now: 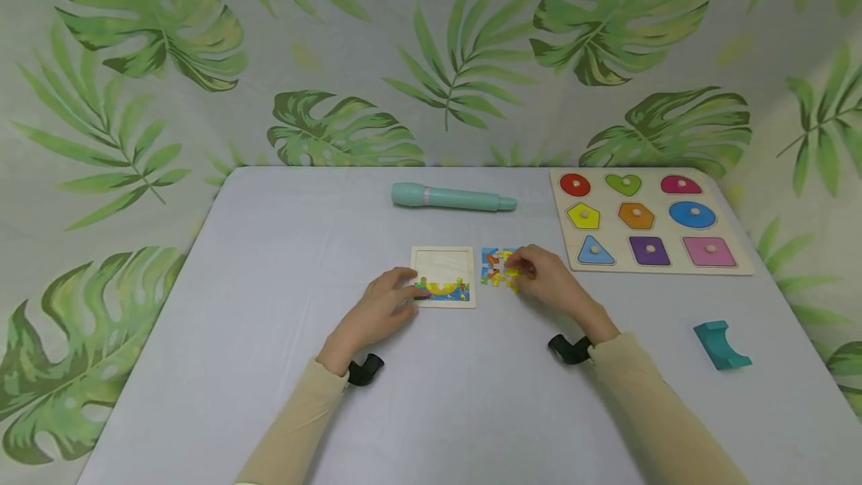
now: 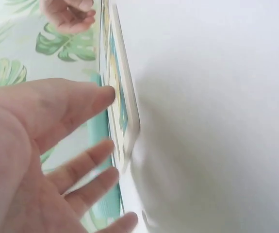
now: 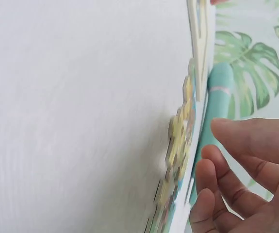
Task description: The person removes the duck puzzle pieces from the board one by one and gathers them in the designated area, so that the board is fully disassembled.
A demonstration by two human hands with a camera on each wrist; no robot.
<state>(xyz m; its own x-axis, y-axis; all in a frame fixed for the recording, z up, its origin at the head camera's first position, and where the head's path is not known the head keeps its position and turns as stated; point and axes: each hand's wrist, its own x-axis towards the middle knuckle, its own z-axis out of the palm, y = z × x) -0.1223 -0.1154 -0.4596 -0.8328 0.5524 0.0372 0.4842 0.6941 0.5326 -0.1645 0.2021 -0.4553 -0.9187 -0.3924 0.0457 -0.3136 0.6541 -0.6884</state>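
A square wooden puzzle tray (image 1: 444, 264) lies mid-table, its lower row filled with blue and yellow jigsaw pieces (image 1: 447, 292). My left hand (image 1: 385, 305) is at the tray's left side, fingers spread and fingertips right at the frame; the left wrist view shows its thumb (image 2: 98, 97) beside the rim. Just right of the tray lies a cluster of loose jigsaw pieces (image 1: 490, 254). Over their right side hovers my right hand (image 1: 548, 279), partly covering them. In the right wrist view its fingers (image 3: 207, 174) are loosely bent, with nothing seen between them and the thumb.
A teal tube-shaped toy (image 1: 461, 199) lies behind the tray. At the back right is a wooden shape board (image 1: 660, 254) with knobbed pieces. A teal curved block (image 1: 722, 345) rests at the right. Leaf-print cloth (image 1: 350, 129) hangs behind the table.
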